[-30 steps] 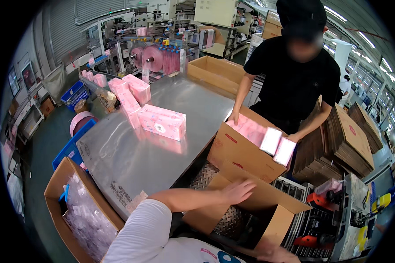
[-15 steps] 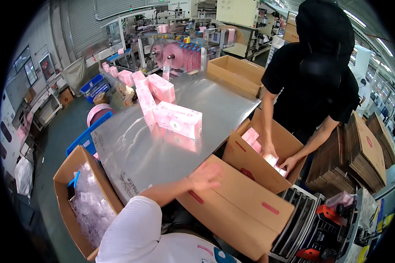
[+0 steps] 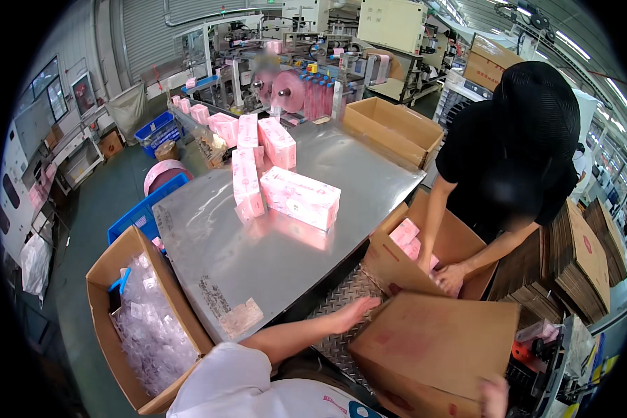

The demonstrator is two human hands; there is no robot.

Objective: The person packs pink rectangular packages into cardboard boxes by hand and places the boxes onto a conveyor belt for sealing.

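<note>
A closed brown cardboard box sits tilted in front of me. My left hand is just off its upper left corner, with fingers stretched out and nothing in them. At the box's lower right edge is my right hand, smeared by motion and partly cut off by the picture's edge, so its fingers cannot be made out. Just beyond stands an open carton with pink-wrapped packs inside. A co-worker in black leans over it with both hands in it.
On the metal table stand several pink tissue-like packs. A carton of clear plastic scraps is at my left. Flattened cartons are stacked at right, an empty-looking carton at the table's far end. A patterned metal plate lies below.
The closed box has turned and shifted right, baring the patterned metal plate. My left hand has left its top and moved lower. The co-worker has bent further over the open carton.
</note>
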